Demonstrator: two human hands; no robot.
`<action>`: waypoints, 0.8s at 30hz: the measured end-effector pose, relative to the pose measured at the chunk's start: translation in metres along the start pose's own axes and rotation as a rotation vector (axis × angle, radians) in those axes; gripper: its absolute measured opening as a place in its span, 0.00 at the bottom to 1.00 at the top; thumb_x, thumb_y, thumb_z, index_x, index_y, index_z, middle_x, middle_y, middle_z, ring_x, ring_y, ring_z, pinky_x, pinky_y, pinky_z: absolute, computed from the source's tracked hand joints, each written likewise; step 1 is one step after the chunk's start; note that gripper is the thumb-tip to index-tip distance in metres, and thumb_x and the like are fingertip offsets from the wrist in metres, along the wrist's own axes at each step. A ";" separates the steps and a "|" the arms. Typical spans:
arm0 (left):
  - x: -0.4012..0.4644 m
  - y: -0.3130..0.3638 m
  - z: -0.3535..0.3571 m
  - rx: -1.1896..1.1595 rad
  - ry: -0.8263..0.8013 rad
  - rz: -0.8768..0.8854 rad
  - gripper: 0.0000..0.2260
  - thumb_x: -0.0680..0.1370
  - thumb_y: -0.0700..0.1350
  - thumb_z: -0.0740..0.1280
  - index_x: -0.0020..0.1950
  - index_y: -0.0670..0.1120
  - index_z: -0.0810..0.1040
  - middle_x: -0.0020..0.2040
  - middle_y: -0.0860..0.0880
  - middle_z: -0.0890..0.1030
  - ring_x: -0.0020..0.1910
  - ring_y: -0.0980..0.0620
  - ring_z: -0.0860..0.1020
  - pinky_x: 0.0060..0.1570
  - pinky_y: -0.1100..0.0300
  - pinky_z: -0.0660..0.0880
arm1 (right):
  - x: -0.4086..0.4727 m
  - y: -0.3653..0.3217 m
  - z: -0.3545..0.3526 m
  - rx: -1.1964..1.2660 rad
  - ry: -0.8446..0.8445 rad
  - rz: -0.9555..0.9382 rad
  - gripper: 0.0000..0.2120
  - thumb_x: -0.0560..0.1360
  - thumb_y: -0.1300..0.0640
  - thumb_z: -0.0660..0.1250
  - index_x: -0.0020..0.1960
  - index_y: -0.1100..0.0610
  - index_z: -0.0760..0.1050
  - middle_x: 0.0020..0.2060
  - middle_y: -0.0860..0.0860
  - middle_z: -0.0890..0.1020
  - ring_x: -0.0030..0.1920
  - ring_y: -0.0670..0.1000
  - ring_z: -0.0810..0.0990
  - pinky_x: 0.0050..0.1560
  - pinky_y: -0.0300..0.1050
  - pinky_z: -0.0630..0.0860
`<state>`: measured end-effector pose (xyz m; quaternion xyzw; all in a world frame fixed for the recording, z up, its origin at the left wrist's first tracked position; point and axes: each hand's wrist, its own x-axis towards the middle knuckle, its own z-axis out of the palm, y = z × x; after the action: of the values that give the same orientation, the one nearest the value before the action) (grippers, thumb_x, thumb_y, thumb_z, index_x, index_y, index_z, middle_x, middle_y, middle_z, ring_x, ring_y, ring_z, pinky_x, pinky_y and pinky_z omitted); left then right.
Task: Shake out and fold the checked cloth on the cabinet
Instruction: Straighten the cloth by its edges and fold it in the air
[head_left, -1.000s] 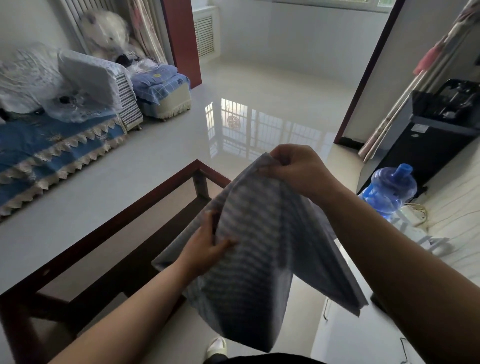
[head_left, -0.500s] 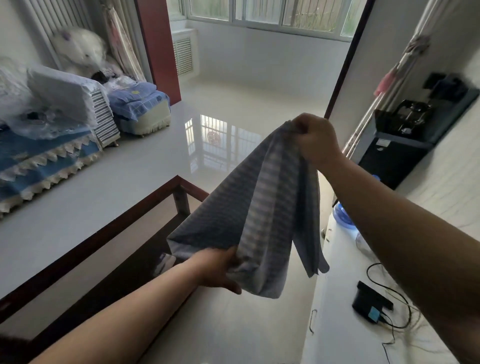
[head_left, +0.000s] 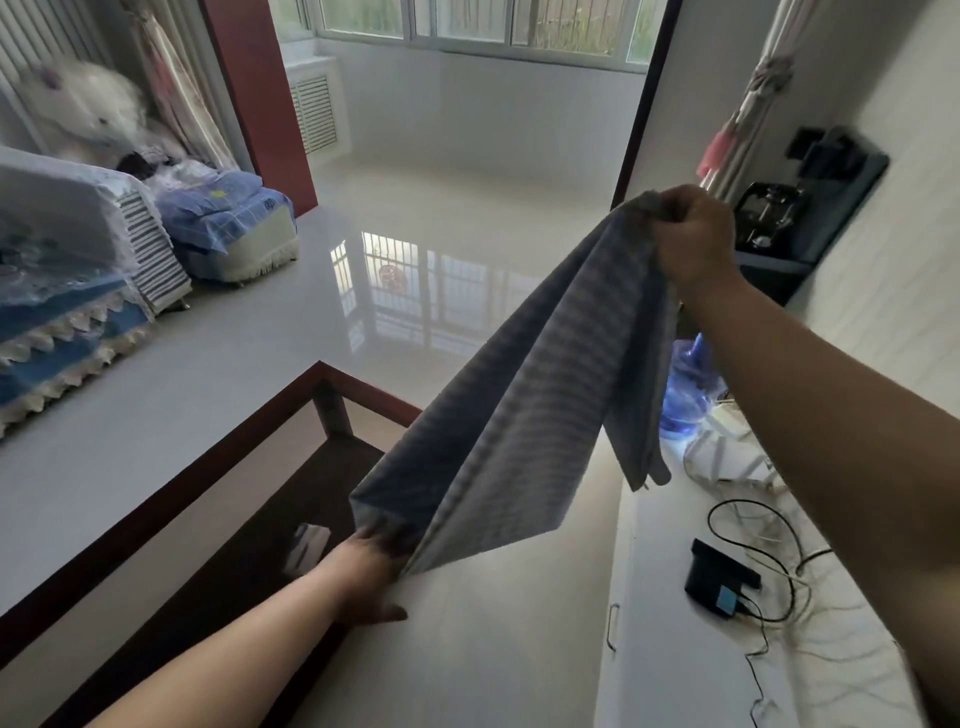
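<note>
- Furthest left, well clear of our left hand (head_left: 371, 566), stands the dark wooden coffee table (head_left: 332, 387); the cloth's low end hangs near its edge and a hard shake could snag it there.
- Our left hand pinches the lower corner of the checked cloth (head_left: 524, 415), fingers closed on the fabric. We judge this grip shallow, so a sharp flick could pull the corner free.
- The cloth stretches slanting in the air between both hands, creased along its length, a loose flap dangling below our right hand (head_left: 693, 241).
- Our right hand is clenched around the bunched upper corner.
- Below our right forearm lies the white cabinet (head_left: 665, 649), with a black adapter (head_left: 719, 577) and tangled cables (head_left: 779, 551); the flap could catch them when we lay the cloth down.
</note>
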<state>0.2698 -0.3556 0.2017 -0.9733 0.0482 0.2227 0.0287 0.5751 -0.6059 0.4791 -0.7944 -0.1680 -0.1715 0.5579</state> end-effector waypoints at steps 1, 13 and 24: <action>-0.001 -0.001 0.003 -0.019 -0.015 -0.031 0.33 0.70 0.67 0.60 0.73 0.55 0.63 0.72 0.50 0.68 0.71 0.46 0.65 0.69 0.52 0.61 | 0.003 0.007 -0.004 0.002 0.017 0.024 0.05 0.66 0.47 0.73 0.37 0.47 0.79 0.36 0.42 0.82 0.37 0.38 0.79 0.40 0.32 0.76; -0.029 -0.100 -0.025 -0.244 0.345 -0.413 0.10 0.78 0.54 0.62 0.56 0.54 0.77 0.48 0.49 0.84 0.45 0.48 0.82 0.38 0.55 0.76 | -0.046 0.146 -0.040 -0.098 0.051 0.501 0.06 0.69 0.58 0.73 0.38 0.53 0.76 0.44 0.53 0.81 0.44 0.50 0.77 0.45 0.32 0.75; -0.030 -0.113 -0.049 -0.122 0.417 -0.676 0.17 0.75 0.58 0.64 0.57 0.49 0.76 0.62 0.43 0.68 0.61 0.41 0.67 0.58 0.42 0.69 | -0.096 0.103 -0.026 0.057 -0.245 0.317 0.07 0.74 0.60 0.69 0.48 0.64 0.75 0.38 0.54 0.78 0.43 0.53 0.75 0.45 0.45 0.73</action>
<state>0.2759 -0.2445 0.2629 -0.9585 -0.2834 0.0010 0.0322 0.5357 -0.6707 0.3576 -0.8096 -0.1124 0.0213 0.5757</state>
